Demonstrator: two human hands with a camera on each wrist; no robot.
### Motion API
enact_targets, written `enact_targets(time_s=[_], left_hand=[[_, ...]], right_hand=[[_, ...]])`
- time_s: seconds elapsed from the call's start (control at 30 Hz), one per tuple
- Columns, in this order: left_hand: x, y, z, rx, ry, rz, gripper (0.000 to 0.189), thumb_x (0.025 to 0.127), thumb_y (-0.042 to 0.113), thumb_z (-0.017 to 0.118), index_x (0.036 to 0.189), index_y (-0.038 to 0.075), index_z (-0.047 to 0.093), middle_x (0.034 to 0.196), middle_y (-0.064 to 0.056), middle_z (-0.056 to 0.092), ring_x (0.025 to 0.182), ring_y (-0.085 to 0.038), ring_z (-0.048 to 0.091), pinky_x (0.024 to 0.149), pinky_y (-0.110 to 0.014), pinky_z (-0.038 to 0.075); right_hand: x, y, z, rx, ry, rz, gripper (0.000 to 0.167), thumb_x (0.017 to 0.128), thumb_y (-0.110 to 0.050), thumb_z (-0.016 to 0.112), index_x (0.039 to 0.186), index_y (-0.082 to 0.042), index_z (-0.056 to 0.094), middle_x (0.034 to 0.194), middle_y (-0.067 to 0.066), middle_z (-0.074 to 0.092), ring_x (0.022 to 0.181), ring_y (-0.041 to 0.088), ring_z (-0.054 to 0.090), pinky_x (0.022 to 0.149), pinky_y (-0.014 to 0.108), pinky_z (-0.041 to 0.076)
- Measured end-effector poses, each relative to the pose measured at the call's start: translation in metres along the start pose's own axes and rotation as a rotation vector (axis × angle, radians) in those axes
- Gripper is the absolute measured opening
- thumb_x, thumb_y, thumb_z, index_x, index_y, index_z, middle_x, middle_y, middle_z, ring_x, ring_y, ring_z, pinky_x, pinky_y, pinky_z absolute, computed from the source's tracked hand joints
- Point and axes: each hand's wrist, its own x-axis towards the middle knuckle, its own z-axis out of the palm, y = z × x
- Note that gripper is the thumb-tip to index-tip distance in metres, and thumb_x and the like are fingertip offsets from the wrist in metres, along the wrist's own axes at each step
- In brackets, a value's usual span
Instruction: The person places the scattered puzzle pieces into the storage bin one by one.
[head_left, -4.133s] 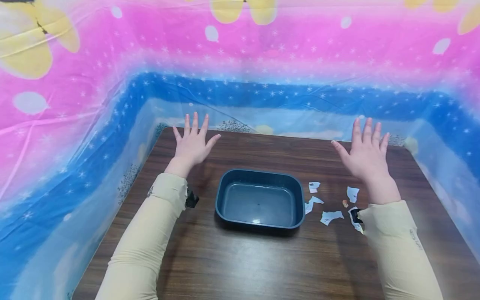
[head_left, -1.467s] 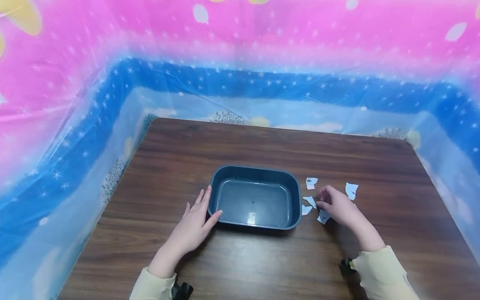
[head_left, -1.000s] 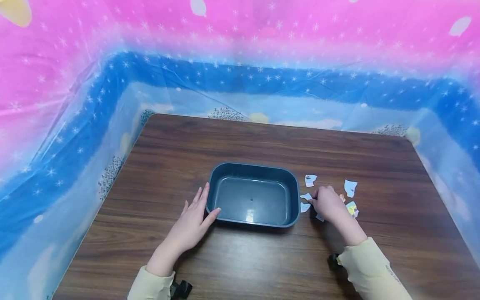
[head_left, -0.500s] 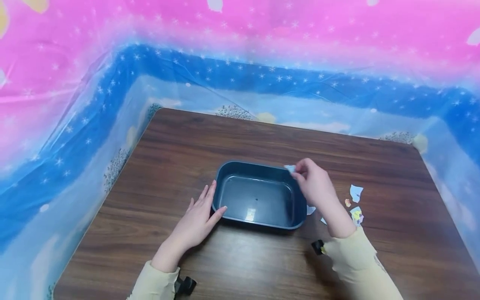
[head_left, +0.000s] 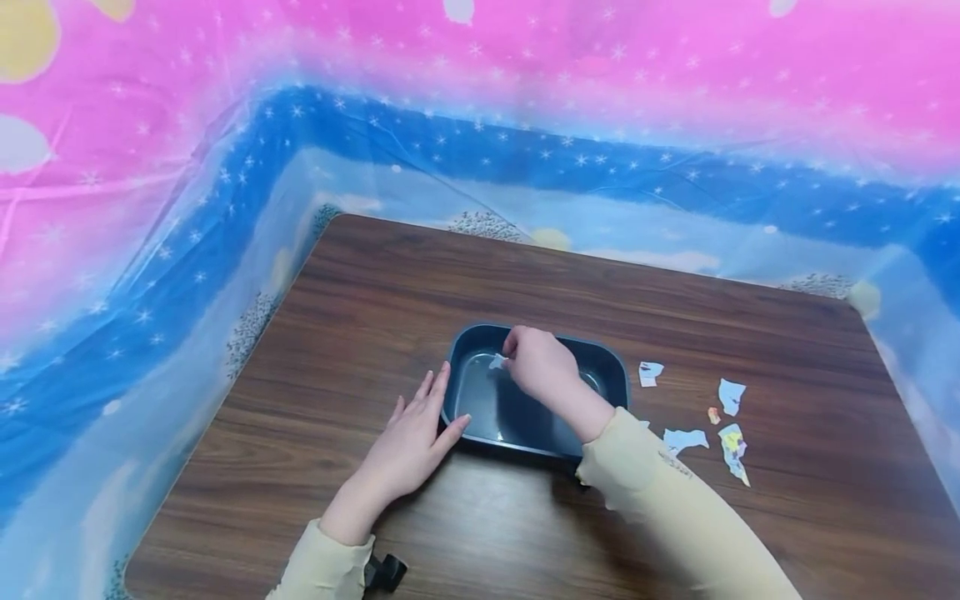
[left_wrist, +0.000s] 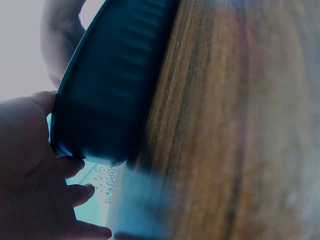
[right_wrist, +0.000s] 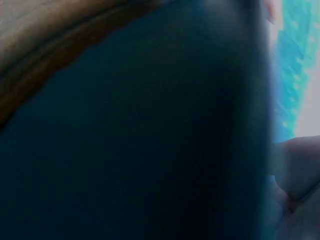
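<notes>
A dark blue-grey plastic basin [head_left: 480, 410] stands mid-table in the head view. Against its left end rests my left hand [head_left: 408, 450], fingers extended along the outside and thumb at the rim; the left wrist view shows the thumb [left_wrist: 42, 100] touching that rim. My right hand [head_left: 543, 367] reaches over the basin and pinches a small torn paper scrap [head_left: 497, 362] low inside, near the back left. The right wrist view is mostly filled by the dark basin wall [right_wrist: 150, 150], with part of the right hand [right_wrist: 300, 175] at its edge; the fingertips are hidden there.
Right of the basin lie several torn paper pieces: one near the back [head_left: 650, 373], a larger white piece [head_left: 684, 439], a white piece [head_left: 731, 396], a yellow-printed piece [head_left: 733, 450] and a small orange bit [head_left: 713, 414]. A patterned cloth [head_left: 585, 158] surrounds the wooden table [head_left: 420, 275].
My right hand picked up a paper scrap from beside the basin, lifted it over the right rim and carried it left into the basin. My left hand came to the basin's left end and stays there.
</notes>
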Motion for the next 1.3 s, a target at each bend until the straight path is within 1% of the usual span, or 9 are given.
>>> enact_targets(time_s=[0.17,0.3,0.5,0.67,0.77,0.9,1.03,1.2,1.3], left_hand=[[0.001,0.003,-0.001,0.003,-0.002,0.001,0.079,0.107,0.051,0.044,0.164,0.009,0.009,0.168,-0.01,0.019,0.155,-0.026,0.014,0.119,-0.065,0.015],[0.0,0.004,0.001,0.006,-0.004,-0.008,0.079,0.107,0.05,0.045,0.164,0.009,0.009,0.168,-0.009,0.019,0.155,-0.026,0.014,0.119,-0.065,0.015],[-0.001,0.003,0.003,0.0,-0.013,-0.023,0.081,0.106,0.051,0.047,0.164,0.01,0.009,0.168,-0.009,0.018,0.155,-0.028,0.014,0.118,-0.065,0.014],[-0.001,0.002,0.003,0.004,-0.007,-0.018,0.08,0.106,0.051,0.046,0.164,0.009,0.009,0.168,-0.01,0.019,0.155,-0.028,0.014,0.118,-0.065,0.015],[0.0,0.002,0.003,0.007,-0.008,-0.02,0.08,0.106,0.051,0.045,0.164,0.009,0.009,0.168,-0.01,0.019,0.155,-0.028,0.014,0.118,-0.065,0.015],[0.0,0.003,0.002,0.011,-0.008,-0.021,0.08,0.106,0.052,0.045,0.164,0.01,0.009,0.167,-0.011,0.02,0.155,-0.028,0.015,0.119,-0.065,0.014],[0.0,0.003,0.002,0.016,-0.01,-0.021,0.08,0.106,0.052,0.045,0.164,0.01,0.009,0.167,-0.011,0.02,0.155,-0.027,0.014,0.119,-0.065,0.014],[0.001,0.004,0.001,0.022,-0.009,-0.02,0.08,0.106,0.052,0.045,0.164,0.009,0.009,0.167,-0.01,0.019,0.155,-0.027,0.014,0.118,-0.065,0.014],[0.001,0.004,0.001,0.022,-0.009,-0.016,0.08,0.106,0.051,0.046,0.164,0.009,0.008,0.167,-0.009,0.019,0.154,-0.027,0.014,0.118,-0.065,0.014]], right_hand=[[0.008,-0.007,0.016,-0.036,-0.037,0.024,0.01,0.096,-0.015,0.07,0.104,-0.012,0.074,0.099,0.002,0.073,0.076,0.016,0.064,0.07,0.038,0.055],[0.014,-0.005,0.027,-0.056,-0.031,0.028,0.008,0.095,-0.014,0.069,0.102,-0.012,0.074,0.095,0.001,0.073,0.074,0.016,0.063,0.068,0.038,0.055],[0.011,-0.001,0.028,-0.073,-0.001,0.04,0.01,0.092,-0.017,0.072,0.101,-0.013,0.073,0.092,0.0,0.072,0.076,0.017,0.064,0.067,0.038,0.055],[0.004,0.0,0.011,-0.04,0.027,0.046,0.014,0.095,-0.022,0.074,0.105,-0.012,0.072,0.092,0.001,0.072,0.076,0.017,0.064,0.068,0.038,0.055],[-0.003,0.002,-0.006,0.008,0.053,0.043,0.016,0.095,-0.023,0.074,0.105,-0.011,0.072,0.091,0.002,0.071,0.075,0.018,0.064,0.068,0.038,0.054],[-0.013,0.012,-0.031,0.079,0.082,0.039,0.02,0.096,-0.024,0.072,0.109,-0.009,0.071,0.097,0.004,0.073,0.083,0.021,0.067,0.073,0.041,0.054],[-0.023,0.033,-0.055,0.113,0.107,0.064,0.026,0.097,-0.025,0.071,0.115,-0.007,0.071,0.107,0.009,0.074,0.094,0.025,0.069,0.081,0.045,0.054],[-0.037,0.07,-0.079,0.162,0.121,0.129,0.03,0.1,-0.022,0.066,0.121,-0.001,0.067,0.116,0.018,0.071,0.105,0.033,0.067,0.089,0.05,0.052],[-0.044,0.098,-0.085,0.181,0.091,0.149,0.032,0.101,-0.018,0.063,0.125,0.004,0.064,0.12,0.023,0.067,0.109,0.038,0.063,0.092,0.053,0.051]])
